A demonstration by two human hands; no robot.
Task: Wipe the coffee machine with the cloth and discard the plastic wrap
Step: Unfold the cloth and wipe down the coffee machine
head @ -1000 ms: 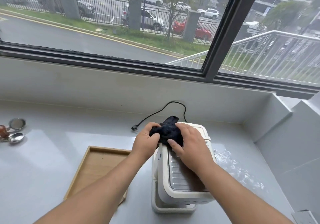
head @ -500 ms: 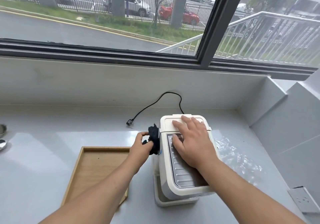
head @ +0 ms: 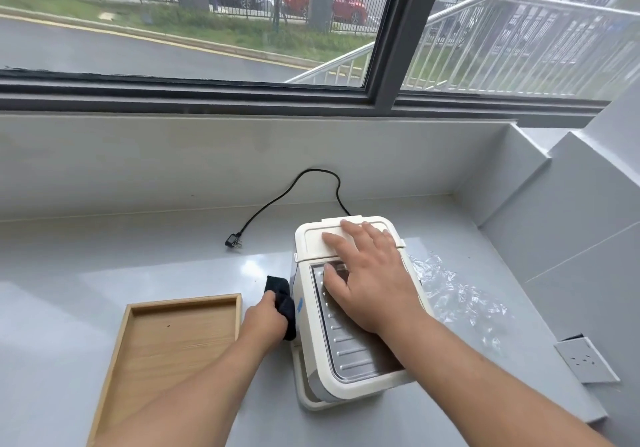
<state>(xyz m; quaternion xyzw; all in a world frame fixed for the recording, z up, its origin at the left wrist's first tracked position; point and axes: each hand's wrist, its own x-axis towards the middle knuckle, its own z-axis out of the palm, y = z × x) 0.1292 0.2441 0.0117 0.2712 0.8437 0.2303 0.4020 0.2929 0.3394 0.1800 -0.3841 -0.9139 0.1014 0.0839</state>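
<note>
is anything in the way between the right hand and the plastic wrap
Nothing visible does. The right hand lies flat on top of the coffee machine, and the plastic wrap lies uncovered on the counter, directly beside the machine's right side.

No legible text, brand or number anywhere. Small blue sticker [head: 300, 305] on the left side of the coffee machine [head: 349, 370]: print too small to read. Red car [head: 341, 6] outside: plate too blurred to read.
</note>
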